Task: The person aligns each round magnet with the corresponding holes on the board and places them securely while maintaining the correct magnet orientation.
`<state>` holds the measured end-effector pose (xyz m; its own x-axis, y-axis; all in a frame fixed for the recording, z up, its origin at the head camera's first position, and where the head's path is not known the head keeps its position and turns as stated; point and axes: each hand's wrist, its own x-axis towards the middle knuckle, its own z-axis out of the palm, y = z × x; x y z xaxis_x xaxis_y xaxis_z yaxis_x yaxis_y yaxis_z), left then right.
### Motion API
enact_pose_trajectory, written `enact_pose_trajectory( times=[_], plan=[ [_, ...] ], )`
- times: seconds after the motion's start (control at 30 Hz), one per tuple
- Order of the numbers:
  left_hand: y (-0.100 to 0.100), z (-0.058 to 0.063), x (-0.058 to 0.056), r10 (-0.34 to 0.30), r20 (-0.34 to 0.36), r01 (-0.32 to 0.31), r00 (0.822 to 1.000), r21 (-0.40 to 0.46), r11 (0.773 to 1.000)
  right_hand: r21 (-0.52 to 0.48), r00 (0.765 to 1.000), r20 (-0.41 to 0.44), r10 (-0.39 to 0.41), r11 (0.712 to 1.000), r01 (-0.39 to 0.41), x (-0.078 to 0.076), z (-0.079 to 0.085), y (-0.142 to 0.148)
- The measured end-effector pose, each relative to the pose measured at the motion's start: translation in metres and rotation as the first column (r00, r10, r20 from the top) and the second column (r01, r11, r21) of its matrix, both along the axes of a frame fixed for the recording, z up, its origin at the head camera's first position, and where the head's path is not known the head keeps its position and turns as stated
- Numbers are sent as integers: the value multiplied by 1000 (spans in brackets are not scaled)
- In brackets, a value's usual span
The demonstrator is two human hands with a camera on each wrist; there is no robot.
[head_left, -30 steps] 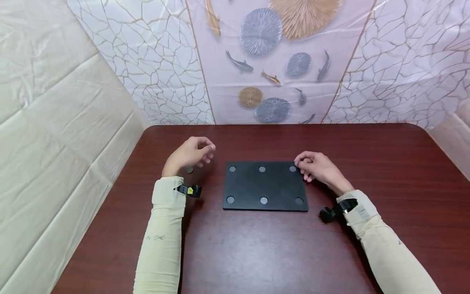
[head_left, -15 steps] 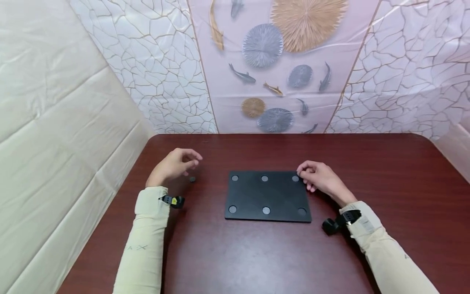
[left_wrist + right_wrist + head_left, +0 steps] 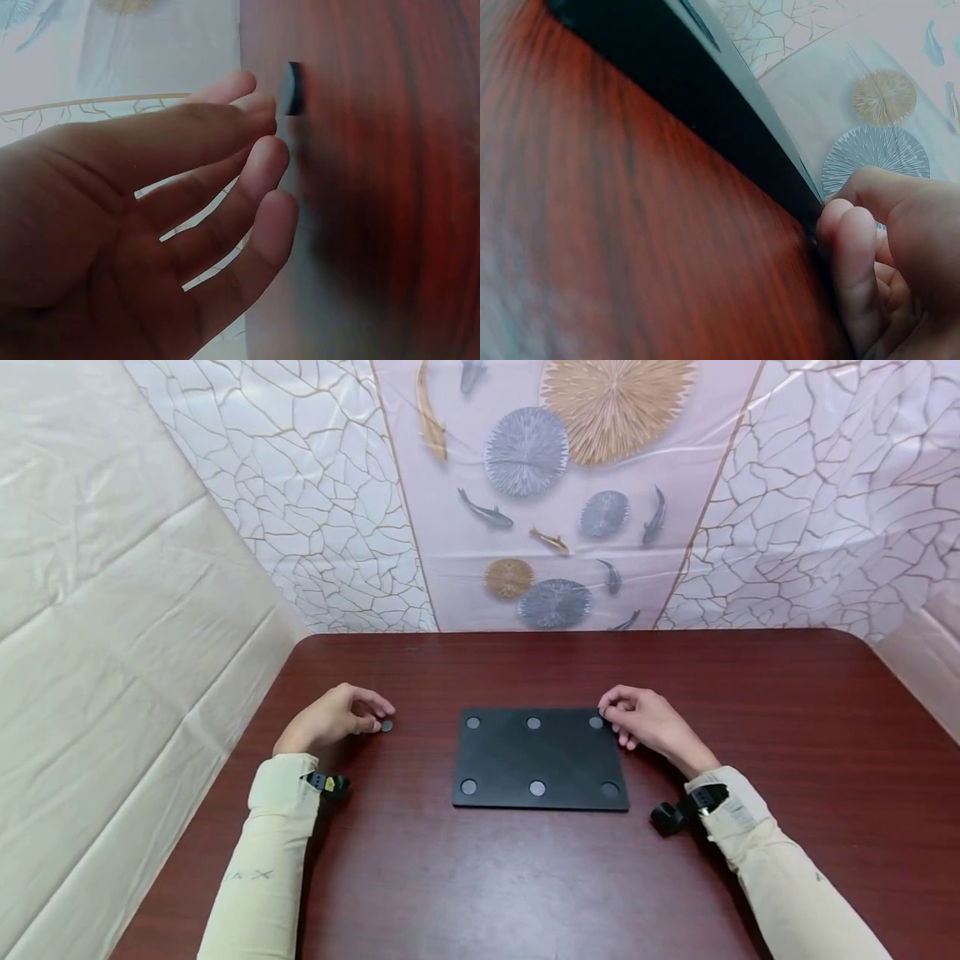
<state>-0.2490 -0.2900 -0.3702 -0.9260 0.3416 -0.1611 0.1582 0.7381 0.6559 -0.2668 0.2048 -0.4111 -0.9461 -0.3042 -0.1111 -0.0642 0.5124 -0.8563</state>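
Note:
A black rectangular board (image 3: 538,756) lies flat on the table, with several round spots along its two long sides. Most spots look light grey; the front right one (image 3: 610,790) is darker. My right hand (image 3: 648,722) holds the board's far right corner, thumb and fingers curled at its edge in the right wrist view. Left of the board, a small dark disc (image 3: 293,88) with a greyish face rests on the table. My left hand (image 3: 330,718) is right at this disc, fingers loosely bent and thumb tip beside it, without gripping it.
The reddish-brown wooden table (image 3: 510,877) reaches back to a patterned cloth (image 3: 525,527) hung behind it. A pale cloth wall (image 3: 135,610) runs along the left side. Each wrist carries a small black camera on a strap.
My left hand has moved left and lowered to the small disc, which was partly hidden behind the wrist at first. My right hand stays at the board's corner. The head view has shifted slightly.

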Motion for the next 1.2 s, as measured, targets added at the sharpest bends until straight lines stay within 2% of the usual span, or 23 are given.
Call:
enact_pose_trajectory(
  times=[0.17,0.37,0.6,0.8,1.2],
  plan=[
    [0,-1,0,-2,17,2,1000,-5,1000,13,1000,3,3,1000,-3,-1,4,0],
    [4,1,0,-7,7,7,1000,-58,998,22,1000,-7,-11,1000,12,-3,5,0],
    [-1,-9,4,-17,5,17,1000,-70,997,12,1000,-9,1,1000,-1,-3,-3,-1],
    [-1,-16,1,-58,-17,57,998,-54,997,33,1000,-9,-16,999,16,-2,-4,3],
    [-2,-14,1,-100,-80,97,992,-50,994,39,1000,15,-17,999,17,-2,-2,2]
  ],
)
